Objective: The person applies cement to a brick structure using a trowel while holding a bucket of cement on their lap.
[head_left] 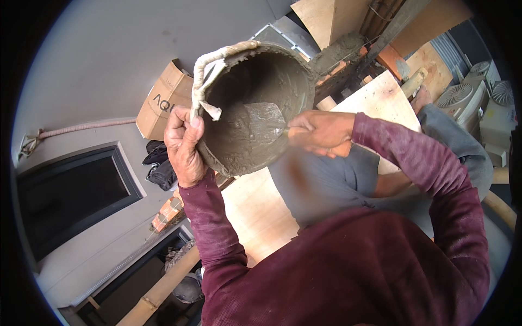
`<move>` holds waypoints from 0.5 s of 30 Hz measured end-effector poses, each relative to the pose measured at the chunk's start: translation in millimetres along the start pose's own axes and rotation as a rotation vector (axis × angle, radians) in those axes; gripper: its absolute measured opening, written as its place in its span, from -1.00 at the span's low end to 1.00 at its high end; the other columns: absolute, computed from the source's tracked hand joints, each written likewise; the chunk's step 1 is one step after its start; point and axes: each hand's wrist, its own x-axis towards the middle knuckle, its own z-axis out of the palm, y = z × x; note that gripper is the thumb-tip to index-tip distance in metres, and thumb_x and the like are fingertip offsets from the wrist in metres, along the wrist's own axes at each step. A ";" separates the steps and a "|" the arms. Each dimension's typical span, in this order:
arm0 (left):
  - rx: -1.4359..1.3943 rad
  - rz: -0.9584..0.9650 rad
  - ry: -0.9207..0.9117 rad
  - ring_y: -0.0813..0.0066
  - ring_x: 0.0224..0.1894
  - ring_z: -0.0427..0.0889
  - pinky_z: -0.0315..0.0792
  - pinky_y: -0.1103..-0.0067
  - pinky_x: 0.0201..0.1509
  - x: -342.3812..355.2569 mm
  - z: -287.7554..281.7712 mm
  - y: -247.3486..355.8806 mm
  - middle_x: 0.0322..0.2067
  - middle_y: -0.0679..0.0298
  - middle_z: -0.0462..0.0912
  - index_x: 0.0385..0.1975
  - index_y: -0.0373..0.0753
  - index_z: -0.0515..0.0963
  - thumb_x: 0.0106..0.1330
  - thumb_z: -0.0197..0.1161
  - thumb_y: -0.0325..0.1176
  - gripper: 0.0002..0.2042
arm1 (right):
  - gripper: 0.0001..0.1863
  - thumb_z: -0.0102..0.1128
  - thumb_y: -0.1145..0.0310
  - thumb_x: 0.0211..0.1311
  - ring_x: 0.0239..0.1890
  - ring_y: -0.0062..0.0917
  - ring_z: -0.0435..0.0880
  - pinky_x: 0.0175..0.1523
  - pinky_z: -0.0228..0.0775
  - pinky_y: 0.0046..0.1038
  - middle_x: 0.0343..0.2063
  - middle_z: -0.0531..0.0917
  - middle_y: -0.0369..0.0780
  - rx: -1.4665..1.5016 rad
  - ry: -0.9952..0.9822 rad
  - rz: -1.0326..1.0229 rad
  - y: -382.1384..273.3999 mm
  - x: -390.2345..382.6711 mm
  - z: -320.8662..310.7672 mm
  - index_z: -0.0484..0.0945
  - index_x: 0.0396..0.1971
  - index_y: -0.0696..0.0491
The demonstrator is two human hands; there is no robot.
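Left hand [184,142] is clamped shut around the rim of a mortar-caked bowl [255,108], gripping at about 9 o'clock on it, right by the rag strip [209,70] wrapped over the edge. Right hand [321,132] is closed tight on a trowel [266,118] handle, coming in from 3 o'clock, blade resting on the wet grey mortar inside. Bowl's tipped toward the camera, up in the air. Cardboard box [166,100] sits off at 9 o'clock behind it.
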 end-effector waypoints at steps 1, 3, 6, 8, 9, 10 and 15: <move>-0.004 0.007 0.023 0.77 -0.46 0.16 0.06 0.80 -0.32 1.2 1.3 -1.0 -0.51 0.54 0.25 -0.42 -0.22 0.38 0.24 0.24 -0.40 -0.85 | -0.81 0.02 0.26 0.30 -0.70 -0.67 0.41 -0.69 0.31 -0.53 -0.68 0.40 -0.32 0.039 0.009 -0.024 4.3 0.9 5.7 0.42 -0.37 0.08; -0.016 0.042 0.064 0.77 -0.46 0.17 0.07 0.80 -0.32 6.2 8.3 -0.4 -0.51 0.54 0.26 -0.40 -0.23 0.38 0.25 0.24 -0.40 -0.85 | -0.80 0.04 0.24 0.30 -0.69 -0.69 0.39 -0.68 0.28 -0.55 -0.66 0.40 -0.34 0.147 0.004 -0.093 3.9 4.5 14.6 0.41 -0.35 0.07; 0.093 0.124 0.131 0.68 -0.35 0.36 0.23 0.77 -0.19 17.3 15.3 -7.1 -0.39 0.40 0.46 -0.34 -0.28 0.42 0.28 0.20 -0.40 -0.88 | -0.80 0.06 0.23 0.30 -0.67 -0.72 0.36 -0.67 0.24 -0.57 -0.63 0.39 -0.37 0.394 -0.007 -0.225 37.5 34.0 23.3 0.40 -0.31 0.07; 0.027 0.101 0.111 0.55 -0.21 0.52 0.41 0.60 -0.06 24.0 -1.7 -15.0 -0.29 0.26 0.56 -0.31 -0.29 0.43 0.36 0.11 -0.39 -0.90 | -0.79 0.06 0.24 0.30 -0.67 -0.74 0.34 -0.65 0.22 -0.58 -0.62 0.37 -0.40 0.480 -0.001 -0.256 40.8 24.9 20.0 0.40 -0.28 0.08; -0.061 0.094 0.128 0.54 -0.23 0.53 0.43 0.59 -0.07 26.7 -3.9 -20.9 -0.30 0.25 0.56 -0.32 -0.28 0.42 0.38 0.08 -0.40 -0.91 | -0.79 0.06 0.25 0.30 -0.67 -0.74 0.33 -0.64 0.20 -0.59 -0.62 0.35 -0.40 0.467 0.006 -0.229 27.0 7.8 17.6 0.40 -0.26 0.09; -0.150 0.086 0.142 0.54 -0.24 0.54 0.45 0.57 -0.08 33.9 -1.5 -27.3 -0.30 0.25 0.56 -0.33 -0.28 0.41 0.40 0.05 -0.42 -0.91 | -0.79 0.06 0.27 0.31 -0.67 -0.75 0.32 -0.63 0.19 -0.59 -0.63 0.34 -0.41 0.455 0.015 -0.205 19.0 -7.1 13.9 0.40 -0.25 0.10; -0.144 0.120 0.165 0.57 -0.29 0.52 0.46 0.59 -0.14 88.8 16.0 -63.5 -0.37 0.29 0.54 -0.35 -0.27 0.40 0.39 0.12 -0.40 -0.89 | -0.81 0.01 0.32 0.32 -0.65 -0.77 0.32 -0.60 0.21 -0.61 -0.58 0.36 -0.42 0.534 0.186 -0.252 29.9 -44.7 3.7 0.41 -0.19 0.11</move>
